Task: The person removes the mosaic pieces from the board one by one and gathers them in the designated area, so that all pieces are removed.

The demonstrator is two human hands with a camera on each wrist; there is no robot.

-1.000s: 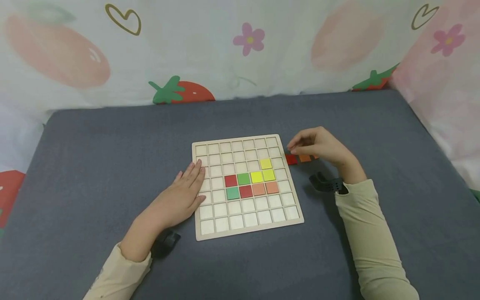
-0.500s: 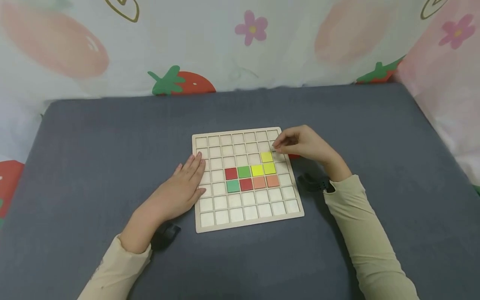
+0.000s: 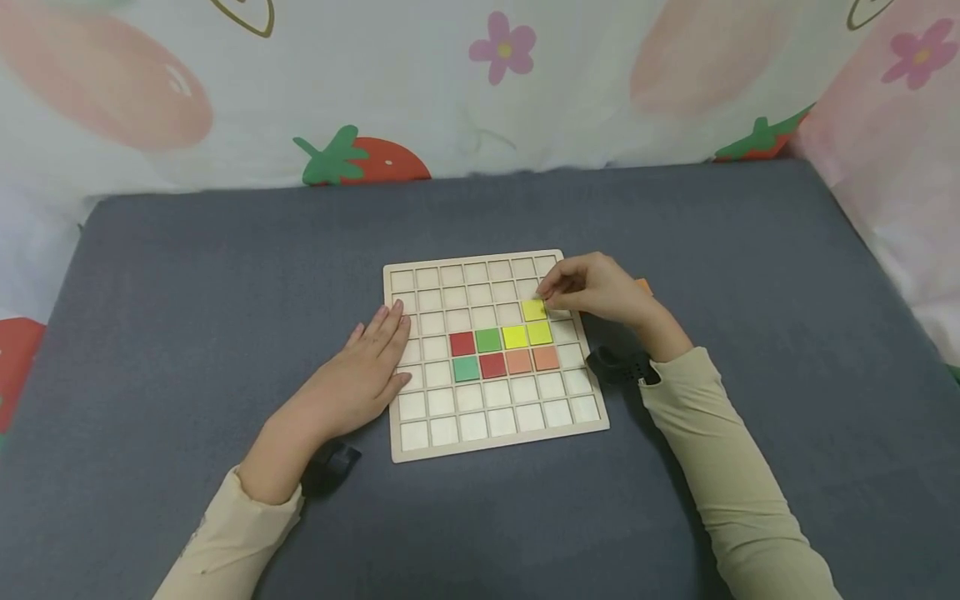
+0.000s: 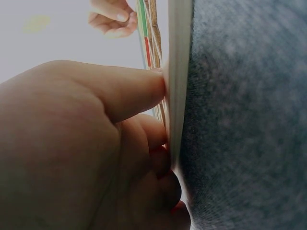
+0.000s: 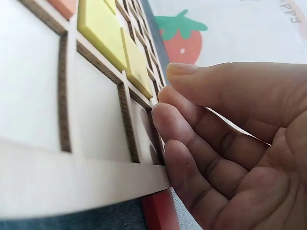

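Note:
A pale wooden grid board [image 3: 495,447] lies flat, with coloured square tiles filling some cells: yellow tiles [image 3: 538,332], orange-pink tiles [image 3: 546,358], red tiles [image 3: 492,365], a green tile [image 3: 488,340] and a teal tile [image 3: 466,369]. My left hand [image 3: 360,375] rests on the board's left edge, fingers straight. Over the upper right cells is my right hand [image 3: 596,290], its thumb [image 5: 184,70] and fingertips close together beside the topmost yellow tile. Whether something sits between these fingertips is hidden; the right wrist view shows no tile there.
Past the board's right edge, partly hidden under my right hand, lie a loose red tile [image 5: 160,211] and an orange tile [image 3: 642,286]. A dark grey cloth [image 3: 225,275] covers the table, and a printed curtain [image 3: 570,100] hangs behind it.
My right hand has moved left from above the loose tiles onto the board's upper right cells. My left hand keeps its place on the board; the head view has tilted down slightly.

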